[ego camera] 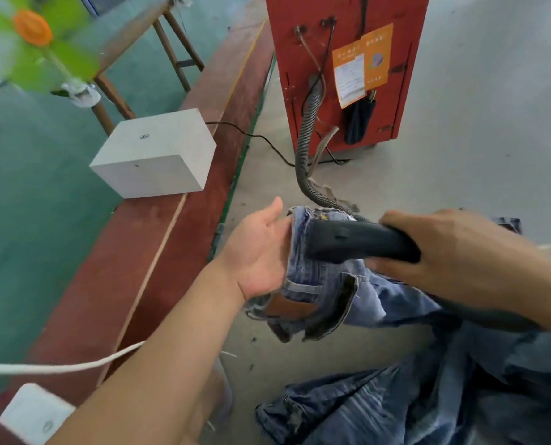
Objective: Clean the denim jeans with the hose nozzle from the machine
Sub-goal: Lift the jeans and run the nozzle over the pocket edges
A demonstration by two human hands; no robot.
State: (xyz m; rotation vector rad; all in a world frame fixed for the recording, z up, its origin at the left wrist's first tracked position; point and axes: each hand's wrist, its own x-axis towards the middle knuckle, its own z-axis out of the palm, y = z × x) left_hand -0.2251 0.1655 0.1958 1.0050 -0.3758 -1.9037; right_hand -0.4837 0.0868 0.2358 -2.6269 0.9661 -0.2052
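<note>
My left hand (261, 252) holds up the waistband end of a pair of blue denim jeans (319, 284), palm toward me, fingers behind the cloth. The brown leather patch shows just below that hand. My right hand (454, 248) grips the black hose nozzle (354, 240) and its tip lies against the denim near the waistband. A grey ribbed hose (306, 139) runs from the nozzle up to the red machine (345, 69) at the back. The rest of the jeans hangs down to the right.
More dark denim (396, 403) lies heaped on the concrete floor at lower right. A grey block (155, 155) sits on the red-brown strip at left. A black cable (261, 139) crosses the floor. A white cord (59, 367) and a white box (33, 412) lie lower left.
</note>
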